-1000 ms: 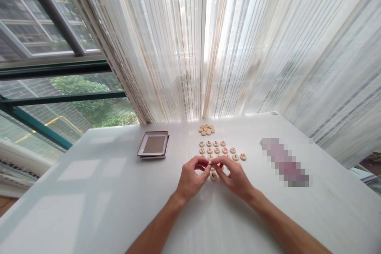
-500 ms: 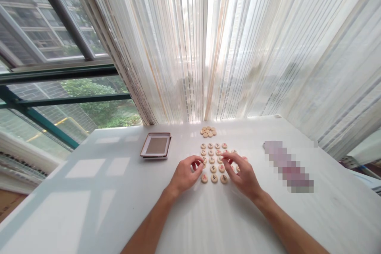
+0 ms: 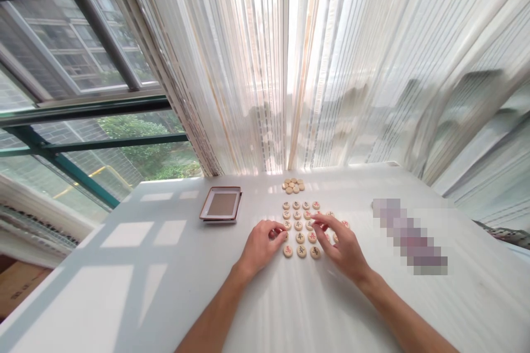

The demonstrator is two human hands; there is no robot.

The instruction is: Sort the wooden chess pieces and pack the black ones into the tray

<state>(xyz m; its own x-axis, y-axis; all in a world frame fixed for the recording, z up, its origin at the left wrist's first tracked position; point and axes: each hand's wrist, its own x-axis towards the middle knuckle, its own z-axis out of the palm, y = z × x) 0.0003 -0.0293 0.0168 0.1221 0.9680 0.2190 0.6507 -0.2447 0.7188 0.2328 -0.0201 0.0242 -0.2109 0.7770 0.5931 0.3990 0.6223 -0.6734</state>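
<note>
Round wooden game discs with red or black characters lie in rows on a white table. My left hand rests at the left edge of the rows, fingers curled, fingertips touching a disc in the second row from the front. My right hand lies over the right side of the rows with fingers stretched out, the forefinger on a disc near the middle. The front row of three discs sits between my hands.
A small pile of blank-faced discs lies farther back by the striped sheer curtain. A shallow brown-rimmed box lid sits to the left. A blurred-out pinkish strip lies at the right. Windows stand at the left.
My two hands, pinched together on one disc a second ago, have parted to either side of the rows. Three discs now show in the front row. The view has tilted slightly.
</note>
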